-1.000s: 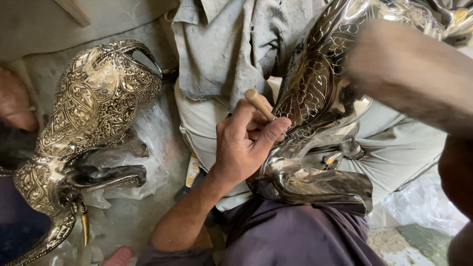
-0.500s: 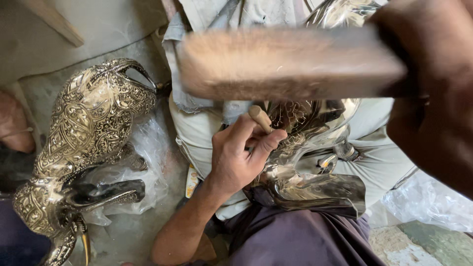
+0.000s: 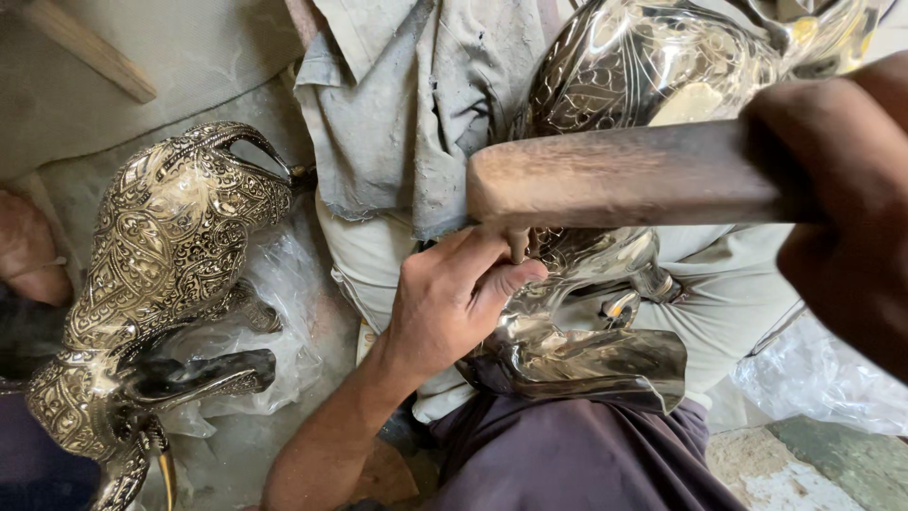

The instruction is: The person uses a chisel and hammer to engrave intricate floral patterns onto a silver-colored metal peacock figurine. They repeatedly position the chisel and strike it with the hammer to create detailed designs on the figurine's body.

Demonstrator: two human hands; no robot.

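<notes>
In the head view, the risk we see first is to our own fingers: the wooden mallet (image 3: 624, 175) sits right above the thin punch (image 3: 516, 244), and our left hand (image 3: 452, 305) is wrapped so close to the punch's top that a blow landing off-centre could, we judge, catch the thumb or knuckles. A glancing strike could also make the punch skid across the polished, engraved metal figure (image 3: 605, 284) in our lap and scratch a line through the pattern, since that surface looks smooth and curved. The figure rests on our thighs rather than on anything firm, so it might rock under a blow and spoil the mark. Our left forearm comes up from the lower left, wrist bent slightly, fingers closed narrowly around the punch with the thumb pressed along it, the heel of the hand lying against the metal. Our right hand (image 3: 832, 218) fills the right edge, very near the camera and blurred, fist closed on the mallet's handle with the head pointing left; the mallet seems to touch or nearly touch the punch, but we cannot tell which. To the left, well apart, a second engraved metal figure (image 3: 161, 274) lies on crumpled clear plastic (image 3: 274, 312), and beside it another person's bare foot (image 3: 28, 255) shows at the edge.
</notes>
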